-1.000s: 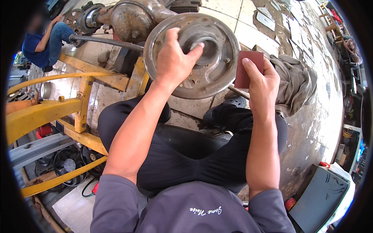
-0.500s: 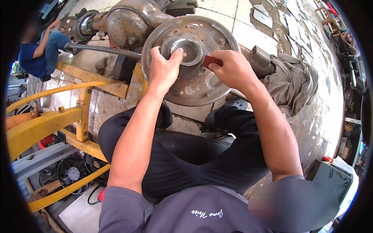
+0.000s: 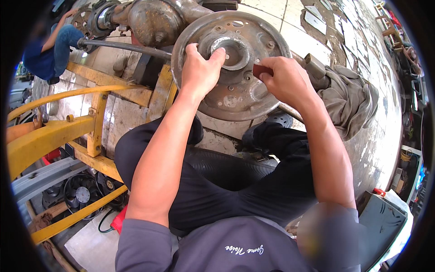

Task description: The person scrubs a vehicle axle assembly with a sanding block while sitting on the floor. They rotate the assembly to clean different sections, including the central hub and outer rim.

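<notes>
In front of me stands a round, rusty brake backing plate [image 3: 226, 102] on the end of an axle, with a raised hub ring [image 3: 248, 56] at its middle. My left hand [image 3: 201, 70] is closed on the ring's left side. Its thumb lies on the rim, and the other fingers curl down on the outside, partly hidden. Between the fingers and thumb of my right hand [image 3: 286, 79] is a folded piece of red-brown sandpaper [image 3: 261, 70], at the ring's right side. Whether the paper touches the metal I cannot tell.
The rusty axle housing [image 3: 156, 25] stretches away behind the plate. A yellow metal frame [image 3: 59, 138] stands at left, near a crouching person [image 3: 47, 56]. A grey-brown cloth [image 3: 346, 99] drapes over the axle tube at right. Cooling fans [image 3: 82, 195] lie at lower left.
The whole scene has shifted slightly right and upward in the picture. My left hand keeps its hold on the ring. The sandpaper sits slightly lower along the ring's right side.
</notes>
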The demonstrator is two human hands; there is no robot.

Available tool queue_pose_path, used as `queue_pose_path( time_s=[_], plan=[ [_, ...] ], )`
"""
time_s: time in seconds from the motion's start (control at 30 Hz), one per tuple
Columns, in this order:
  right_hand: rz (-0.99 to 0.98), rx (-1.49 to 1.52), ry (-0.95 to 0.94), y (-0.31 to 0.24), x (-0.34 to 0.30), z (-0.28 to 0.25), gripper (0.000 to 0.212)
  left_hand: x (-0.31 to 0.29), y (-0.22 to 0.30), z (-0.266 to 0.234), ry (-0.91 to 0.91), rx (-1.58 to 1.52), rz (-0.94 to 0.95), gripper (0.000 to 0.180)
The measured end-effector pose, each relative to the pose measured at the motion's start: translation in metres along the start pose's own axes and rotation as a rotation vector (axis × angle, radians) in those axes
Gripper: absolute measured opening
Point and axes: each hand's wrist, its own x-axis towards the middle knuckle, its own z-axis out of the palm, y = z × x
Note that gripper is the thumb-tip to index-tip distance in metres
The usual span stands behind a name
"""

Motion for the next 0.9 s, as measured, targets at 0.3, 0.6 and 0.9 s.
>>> queue_pose_path(
  time_s=[0.3, 0.6, 0.9],
  plan=[
    [0.067, 0.047, -0.056, 0.003, 0.006, 0.009, 0.025, 0.000, -0.001, 0.004, 0.027, 0.063, 0.028, 0.079],
    [0.202, 0.293, -0.116, 0.005, 0.002, 0.011, 0.026, 0.000, 0.001, 0.005, 0.033, 0.066, 0.032, 0.083],
    [0.209, 0.474, 0.032, 0.005, 0.000, 0.012, 0.031, -0.002, 0.000, 0.007, 0.052, 0.067, 0.025, 0.085]
  ],
)
